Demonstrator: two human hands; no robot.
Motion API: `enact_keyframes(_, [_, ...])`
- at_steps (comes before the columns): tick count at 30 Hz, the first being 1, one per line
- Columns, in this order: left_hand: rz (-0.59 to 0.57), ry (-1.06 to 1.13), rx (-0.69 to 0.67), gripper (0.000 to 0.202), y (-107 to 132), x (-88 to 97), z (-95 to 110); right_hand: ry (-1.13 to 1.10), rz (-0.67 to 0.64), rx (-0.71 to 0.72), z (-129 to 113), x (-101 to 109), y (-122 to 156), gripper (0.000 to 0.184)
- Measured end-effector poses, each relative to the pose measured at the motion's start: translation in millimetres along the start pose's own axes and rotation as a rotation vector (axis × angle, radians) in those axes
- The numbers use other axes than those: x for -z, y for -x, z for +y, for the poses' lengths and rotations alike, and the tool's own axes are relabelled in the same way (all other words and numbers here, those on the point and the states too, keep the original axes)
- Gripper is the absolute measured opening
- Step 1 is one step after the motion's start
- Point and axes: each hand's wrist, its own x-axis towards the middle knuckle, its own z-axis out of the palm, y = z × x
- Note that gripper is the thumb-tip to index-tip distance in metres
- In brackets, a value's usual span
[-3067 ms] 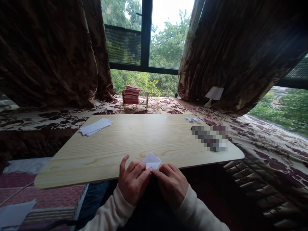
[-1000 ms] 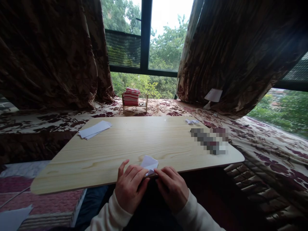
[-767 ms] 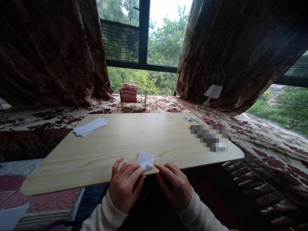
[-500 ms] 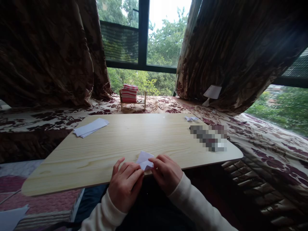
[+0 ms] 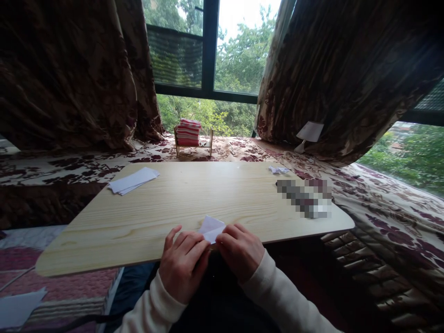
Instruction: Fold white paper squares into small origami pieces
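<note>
Small folded sheet of white paper (image 5: 210, 226) at the near edge of a pale wood-grain table (image 5: 173, 196). Left hand (image 5: 183, 266): fingertips touching the sheet's left corner; grip cannot be told. Right hand (image 5: 242, 252): fingertips drawn together, pinching its right corner. Far left, a stack of flat white paper sheets (image 5: 134, 179); far right, small folded white paper pieces (image 5: 278, 170).
</note>
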Motion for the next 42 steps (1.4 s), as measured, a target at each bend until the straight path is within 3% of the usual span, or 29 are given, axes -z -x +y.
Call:
enact_keyframes(5, [-0.017,-0.001,0.008,0.011,-1.3,1.0,1.3,-0.015,-0.063,0.036,1.4,4.1,-2.0,0.017])
enact_keyframes(12, [-0.002,0.006,0.0,0.011,-3.4,2.0,2.1,-0.076,-0.177,-0.067,4.9,0.3,-8.0,0.012])
enact_keyframes(18, [-0.004,-0.008,-0.004,0.011,-2.3,2.3,2.6,-0.027,-0.185,-0.111,0.8,0.4,-9.9,0.014])
enact_keyframes(24, [0.008,-0.03,-0.046,0.014,1.4,0.6,-0.7,-0.114,-0.169,-0.1,4.9,-1.3,-7.2,0.013])
enact_keyframes(32, [-0.007,-0.037,-0.035,0.019,3.9,-1.3,0.9,-0.091,-0.252,-0.138,6.7,0.9,-12.6,0.01])
enact_keyframes(38, [0.003,-0.029,-0.045,0.019,4.5,-1.6,0.0,-0.015,-0.194,-0.138,0.6,-2.2,-9.2,0.012])
enact_keyframes(42, [-0.006,-0.022,-0.046,0.019,4.7,-1.6,-0.8,-0.003,-0.048,-0.141,-3.4,-6.8,-0.6,0.014])
